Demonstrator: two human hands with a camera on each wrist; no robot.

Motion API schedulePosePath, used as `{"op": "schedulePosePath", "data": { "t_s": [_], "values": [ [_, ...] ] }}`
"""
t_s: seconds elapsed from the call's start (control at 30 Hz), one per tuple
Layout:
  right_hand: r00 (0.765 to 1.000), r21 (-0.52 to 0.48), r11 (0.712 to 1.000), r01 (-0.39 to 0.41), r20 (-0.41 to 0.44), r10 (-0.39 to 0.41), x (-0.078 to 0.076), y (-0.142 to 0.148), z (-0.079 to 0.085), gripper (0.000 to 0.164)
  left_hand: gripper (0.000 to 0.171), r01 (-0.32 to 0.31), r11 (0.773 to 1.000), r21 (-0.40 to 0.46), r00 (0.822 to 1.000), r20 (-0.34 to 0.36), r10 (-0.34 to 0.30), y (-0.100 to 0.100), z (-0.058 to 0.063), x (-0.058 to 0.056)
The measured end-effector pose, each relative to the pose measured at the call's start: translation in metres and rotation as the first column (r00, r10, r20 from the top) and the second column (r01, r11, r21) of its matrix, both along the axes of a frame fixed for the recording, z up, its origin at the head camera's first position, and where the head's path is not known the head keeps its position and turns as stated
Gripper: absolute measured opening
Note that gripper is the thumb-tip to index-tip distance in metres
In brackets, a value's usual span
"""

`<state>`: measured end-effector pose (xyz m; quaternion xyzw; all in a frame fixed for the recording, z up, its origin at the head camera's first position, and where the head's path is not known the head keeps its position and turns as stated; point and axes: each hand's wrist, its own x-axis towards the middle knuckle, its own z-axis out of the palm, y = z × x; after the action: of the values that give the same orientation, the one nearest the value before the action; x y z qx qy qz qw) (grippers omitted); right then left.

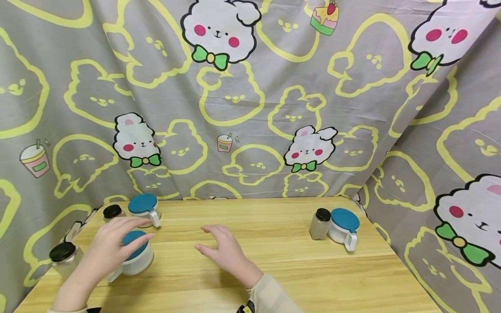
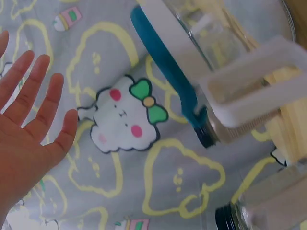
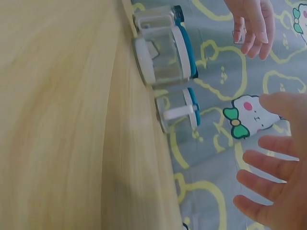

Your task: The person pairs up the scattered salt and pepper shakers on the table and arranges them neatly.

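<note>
My left hand [image 1: 113, 243] is held over the left side of the table, fingers spread and holding nothing. It partly covers a clear jar with a blue lid [image 1: 137, 256] and a white handle. In the left wrist view a handled jar's white handle [image 2: 216, 103] shows beside the hand. Over the table's middle, my right hand [image 1: 225, 250] is raised with fingers apart and nothing in them. Behind the left hand stand a second blue-lidded jar [image 1: 145, 208] and a black-capped bottle [image 1: 113, 212]. Another black-capped bottle [image 1: 64, 256] is beside the left wrist.
At the table's right, a black-capped bottle [image 1: 320, 225] filled with something greyish stands against a blue-lidded handled jar [image 1: 343, 226]. A grey curtain [image 1: 250, 104] with cartoon animals hangs behind the wooden table [image 1: 274, 261] and along its right side.
</note>
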<state>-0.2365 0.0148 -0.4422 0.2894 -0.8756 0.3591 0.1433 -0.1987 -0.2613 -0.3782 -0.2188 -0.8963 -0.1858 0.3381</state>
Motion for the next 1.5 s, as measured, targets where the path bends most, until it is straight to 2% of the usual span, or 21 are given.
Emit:
{"op": "schedulePosePath", "data": {
  "t_s": [0.1,0.23,0.43,0.53,0.63,0.87,1.0,1.17,1.27,1.37,1.5],
  "values": [
    [0.999,-0.02,1.0,0.014,0.051,-0.013,0.001,-0.009,0.0,0.05,0.041,-0.026,1.0,-0.005,1.0,0.013,0.026,-0.007,0.002,0.001],
    [0.994,-0.03,0.999,0.024,0.105,-0.021,0.002,-0.018,-0.001,0.051,0.041,-0.058,0.998,0.011,0.996,0.063,0.058,-0.016,0.005,0.003],
    [0.99,-0.025,0.999,0.021,0.139,-0.017,0.001,-0.032,-0.001,0.053,0.038,-0.093,0.995,0.038,0.995,0.04,0.091,-0.034,0.005,0.001],
    [0.989,-0.02,0.999,0.032,0.146,-0.028,-0.001,-0.039,-0.002,0.054,0.037,-0.113,0.991,0.07,0.99,0.094,0.106,-0.043,0.006,0.001],
    [0.984,-0.025,0.999,0.036,0.173,-0.031,-0.002,-0.046,-0.003,0.055,0.038,-0.145,0.985,0.097,0.977,0.172,0.126,-0.053,0.007,0.003],
    [0.972,-0.046,0.998,0.033,0.232,-0.022,0.0,-0.063,-0.003,0.058,0.038,-0.184,0.976,0.117,0.976,0.137,0.167,-0.075,0.002,0.002],
    [0.968,-0.057,0.998,0.03,0.25,-0.015,0.002,-0.072,-0.002,0.06,0.04,-0.219,0.968,0.124,0.967,0.161,0.198,-0.088,0.0,0.0],
    [0.96,-0.046,0.998,0.036,0.278,-0.022,0.005,-0.085,0.0,0.063,0.044,-0.253,0.956,0.149,0.946,0.243,0.213,-0.109,-0.003,-0.001],
    [0.957,-0.053,0.998,0.033,0.291,-0.016,0.006,-0.092,0.001,0.063,0.047,-0.294,0.946,0.14,0.928,0.28,0.247,-0.117,-0.005,-0.001],
    [0.954,-0.064,0.998,0.025,0.3,-0.004,0.008,-0.098,0.001,0.062,0.052,-0.329,0.937,0.116,0.903,0.329,0.276,-0.125,-0.007,-0.001],
    [0.956,-0.067,0.998,0.011,0.293,0.009,0.011,-0.106,-0.002,0.061,0.058,-0.379,0.918,0.119,0.859,0.414,0.301,-0.137,-0.014,0.003]
  ]
}}
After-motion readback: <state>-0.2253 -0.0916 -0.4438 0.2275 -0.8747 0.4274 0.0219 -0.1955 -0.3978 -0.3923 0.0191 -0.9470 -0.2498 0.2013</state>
